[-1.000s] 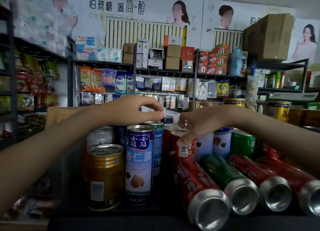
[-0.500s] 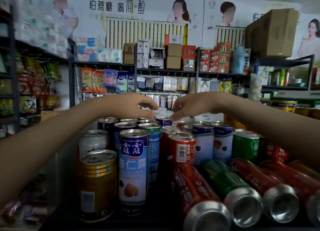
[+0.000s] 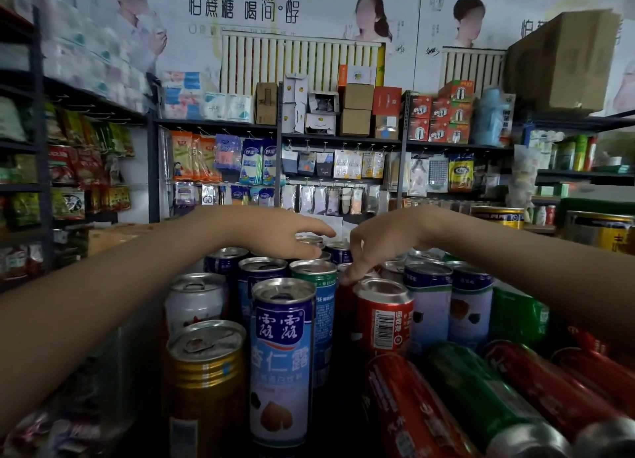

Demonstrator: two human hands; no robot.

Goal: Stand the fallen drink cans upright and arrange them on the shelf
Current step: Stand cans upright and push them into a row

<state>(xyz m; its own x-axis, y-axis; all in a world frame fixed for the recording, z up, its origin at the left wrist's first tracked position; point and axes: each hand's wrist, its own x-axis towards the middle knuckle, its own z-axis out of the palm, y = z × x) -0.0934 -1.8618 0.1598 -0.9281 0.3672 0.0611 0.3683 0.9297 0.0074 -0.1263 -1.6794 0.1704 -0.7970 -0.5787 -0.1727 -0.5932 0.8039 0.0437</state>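
- The upright cans stand packed together beneath and in front of both sets of fingers. The fallen cans lie on their sides below and to the right of the right-hand fingers, bottoms toward the camera.
- The left hand hovers over the rearmost can tops. Its fingers are nearly straight and relaxed, thumb beneath, grasping nothing that shows.
- The right hand droops from the wrist. Its fingers are loosely curved downward and released, the tips at a can rim just behind the red barcode can. I cannot tell whether they press on it.
- Fallen: four, three red and one green.
- Upright, nearest the camera, below the left fingers: one gold can, one tall blue-and-white can, one silver can.
- Below the right fingers: the red barcode can, two pale lilac cans and one green can further right.
- At least three dark-blue cans stand further back; the hands hide part of that row, so the full count cannot be told.
- All sit on a dark shelf.
- Beyond the fingers are shop racks with hanging packets, cartons on top, one large cardboard box, two white radiators and wall posters.
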